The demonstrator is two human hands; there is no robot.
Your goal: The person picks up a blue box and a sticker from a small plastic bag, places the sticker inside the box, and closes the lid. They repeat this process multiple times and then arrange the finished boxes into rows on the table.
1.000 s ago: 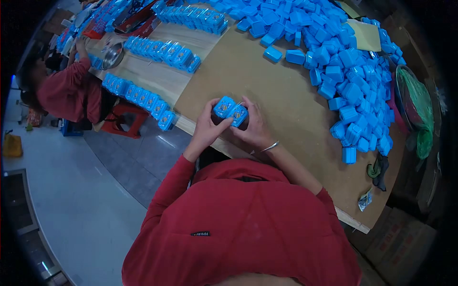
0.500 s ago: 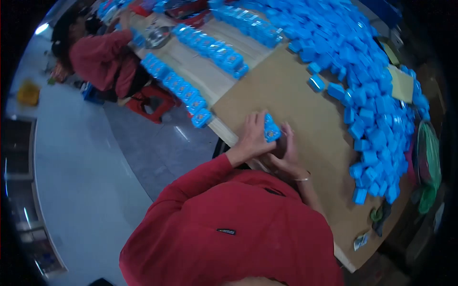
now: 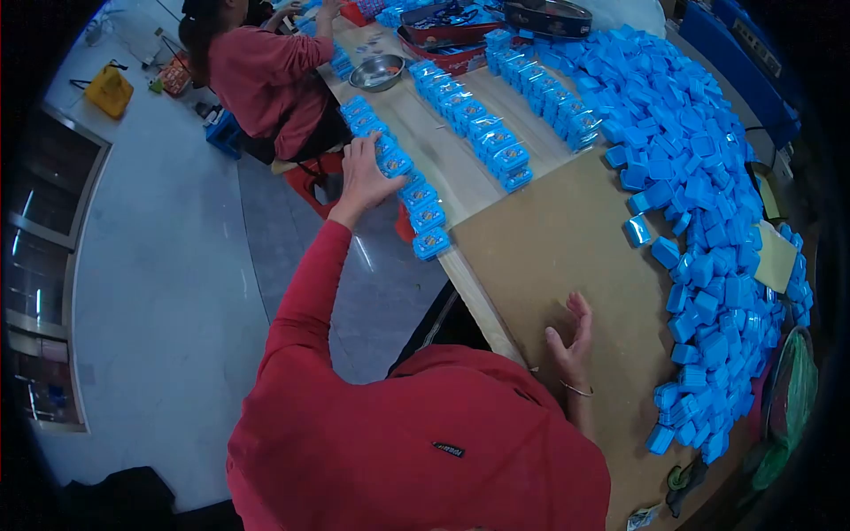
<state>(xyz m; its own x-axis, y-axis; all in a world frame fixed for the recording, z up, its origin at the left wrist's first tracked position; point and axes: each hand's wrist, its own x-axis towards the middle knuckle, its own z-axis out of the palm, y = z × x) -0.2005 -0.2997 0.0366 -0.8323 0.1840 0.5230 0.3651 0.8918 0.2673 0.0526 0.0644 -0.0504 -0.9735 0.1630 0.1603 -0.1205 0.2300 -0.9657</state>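
My left hand (image 3: 361,177) is stretched out to the far left, over the nearest row of small blue boxes (image 3: 427,217) along the table edge. Its thumb and fingers close around one blue box (image 3: 392,165) in that row; the palm side is partly hidden. Printed labels show on the box tops, under shiny clear film. My right hand (image 3: 571,341), with a bracelet at the wrist, hovers over or rests on the brown board (image 3: 549,239). Its fingers are apart and hold nothing.
A large heap of blue boxes (image 3: 708,239) covers the right side. Two more box rows (image 3: 474,124) run across the table. A metal bowl (image 3: 376,73) and red trays (image 3: 447,40) lie farther back. A co-worker (image 3: 270,80) sits at the far left.
My left hand has left my right hand and reached out to the nearest row with the blue box. My right hand is now empty and open. The view has shifted.
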